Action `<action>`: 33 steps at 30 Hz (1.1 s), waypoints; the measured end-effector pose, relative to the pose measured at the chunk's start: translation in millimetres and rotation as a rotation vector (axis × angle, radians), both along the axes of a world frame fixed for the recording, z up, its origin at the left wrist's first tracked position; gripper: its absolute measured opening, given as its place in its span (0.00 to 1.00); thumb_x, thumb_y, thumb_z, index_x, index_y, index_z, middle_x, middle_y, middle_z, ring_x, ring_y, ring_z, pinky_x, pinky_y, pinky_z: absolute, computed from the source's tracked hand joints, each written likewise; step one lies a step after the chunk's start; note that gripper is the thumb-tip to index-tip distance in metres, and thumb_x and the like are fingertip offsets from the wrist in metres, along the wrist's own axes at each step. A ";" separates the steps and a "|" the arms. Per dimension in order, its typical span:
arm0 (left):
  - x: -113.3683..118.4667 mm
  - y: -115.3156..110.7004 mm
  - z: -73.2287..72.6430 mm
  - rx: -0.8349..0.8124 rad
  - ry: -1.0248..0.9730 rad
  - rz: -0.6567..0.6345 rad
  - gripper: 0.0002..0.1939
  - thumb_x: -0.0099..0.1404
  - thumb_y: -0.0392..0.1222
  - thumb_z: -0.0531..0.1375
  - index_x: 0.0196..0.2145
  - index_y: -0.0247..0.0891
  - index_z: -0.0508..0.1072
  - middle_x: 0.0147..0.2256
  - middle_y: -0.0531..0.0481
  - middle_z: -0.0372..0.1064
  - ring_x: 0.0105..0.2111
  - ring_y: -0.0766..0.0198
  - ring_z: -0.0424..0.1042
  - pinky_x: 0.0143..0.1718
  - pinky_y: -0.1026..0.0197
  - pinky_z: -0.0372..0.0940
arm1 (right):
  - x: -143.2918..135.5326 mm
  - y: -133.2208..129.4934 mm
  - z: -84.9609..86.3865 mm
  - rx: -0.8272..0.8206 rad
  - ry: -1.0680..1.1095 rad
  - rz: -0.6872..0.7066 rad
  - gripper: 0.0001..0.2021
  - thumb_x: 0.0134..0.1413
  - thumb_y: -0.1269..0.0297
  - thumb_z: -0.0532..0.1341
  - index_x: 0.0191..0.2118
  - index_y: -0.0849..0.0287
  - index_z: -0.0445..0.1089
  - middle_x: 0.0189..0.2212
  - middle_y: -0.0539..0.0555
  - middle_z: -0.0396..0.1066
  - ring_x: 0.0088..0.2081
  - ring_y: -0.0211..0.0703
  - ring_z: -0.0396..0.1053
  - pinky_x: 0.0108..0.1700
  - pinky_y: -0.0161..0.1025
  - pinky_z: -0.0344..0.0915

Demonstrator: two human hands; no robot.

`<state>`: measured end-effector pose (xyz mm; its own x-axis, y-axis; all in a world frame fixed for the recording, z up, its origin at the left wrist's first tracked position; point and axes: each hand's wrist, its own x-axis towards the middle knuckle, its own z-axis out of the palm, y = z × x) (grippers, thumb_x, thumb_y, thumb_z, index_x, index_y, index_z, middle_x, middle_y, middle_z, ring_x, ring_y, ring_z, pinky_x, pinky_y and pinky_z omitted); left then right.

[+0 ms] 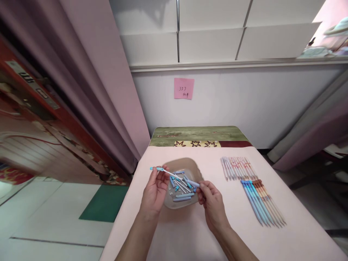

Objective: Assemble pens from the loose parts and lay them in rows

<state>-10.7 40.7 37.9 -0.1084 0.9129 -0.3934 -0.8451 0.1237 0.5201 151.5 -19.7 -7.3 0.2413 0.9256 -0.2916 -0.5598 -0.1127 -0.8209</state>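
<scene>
My left hand (153, 192) pinches the bright blue upper part of a pen (160, 169), from which a thin white refill (173, 175) sticks out to the right. Between the thumb and fingers of my right hand (213, 204) is a pale blue pen barrel (193, 183). The refill's far end meets the barrel's open end; I cannot tell how far inside it sits. Both parts are held over a beige plastic basin (166, 203). Loose blue barrels (183, 198), refills and small pen pieces lie in the basin.
On the pink-covered table (187, 239), a row of pale patterned pens (237, 168) lies at the right. Nearer to me is a row of blue and brown pens (262, 203). A pink note (184, 88) is stuck to the wall behind. A curtain (108, 90) hangs at the left.
</scene>
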 end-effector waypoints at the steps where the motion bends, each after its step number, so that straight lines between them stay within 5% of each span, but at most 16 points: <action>1: -0.8 0.1 0.4 -0.001 0.002 0.006 0.12 0.68 0.35 0.52 0.31 0.30 0.73 0.34 0.42 0.75 0.32 0.65 0.74 0.32 0.65 0.71 | 0.2 0.3 0.0 0.001 -0.004 -0.004 0.13 0.46 0.56 0.66 0.32 0.60 0.68 0.20 0.48 0.68 0.20 0.30 0.56 0.21 0.28 0.52; 13: 5.4 -1.3 -2.8 0.008 0.006 -0.009 0.11 0.67 0.35 0.53 0.30 0.31 0.72 0.33 0.42 0.75 0.31 0.66 0.74 0.31 0.66 0.71 | -5.2 -0.9 0.6 0.010 0.004 0.053 0.14 0.46 0.56 0.67 0.34 0.60 0.69 0.23 0.49 0.70 0.22 0.32 0.60 0.23 0.30 0.56; 20: 2.0 -2.4 -3.9 0.071 0.109 -0.020 0.07 0.66 0.35 0.55 0.33 0.32 0.73 0.34 0.44 0.74 0.32 0.66 0.74 0.30 0.67 0.70 | 1.2 -2.0 0.4 -0.012 -0.071 0.339 0.19 0.41 0.57 0.70 0.38 0.61 0.70 0.28 0.54 0.76 0.26 0.36 0.67 0.31 0.33 0.61; 26: 9.2 -9.5 -6.3 0.040 0.153 -0.171 0.05 0.64 0.37 0.57 0.35 0.33 0.73 0.35 0.44 0.75 0.32 0.64 0.75 0.28 0.67 0.70 | 0.6 0.9 1.7 -0.009 -0.024 0.488 0.17 0.43 0.56 0.70 0.36 0.62 0.71 0.29 0.56 0.77 0.28 0.36 0.69 0.33 0.33 0.62; 33: 9.2 -7.7 -2.4 -0.057 0.008 -0.258 0.08 0.66 0.38 0.55 0.36 0.32 0.72 0.39 0.43 0.75 0.33 0.63 0.75 0.28 0.65 0.71 | 4.7 12.0 1.9 -0.085 0.235 0.476 0.16 0.43 0.59 0.70 0.38 0.61 0.72 0.34 0.56 0.76 0.32 0.39 0.72 0.35 0.34 0.66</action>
<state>-1.5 33.0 35.5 0.1219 0.8870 -0.4454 -0.7777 0.3642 0.5124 156.3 -7.6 -5.4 -0.2801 0.8876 -0.3656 -0.5984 -0.4593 -0.6565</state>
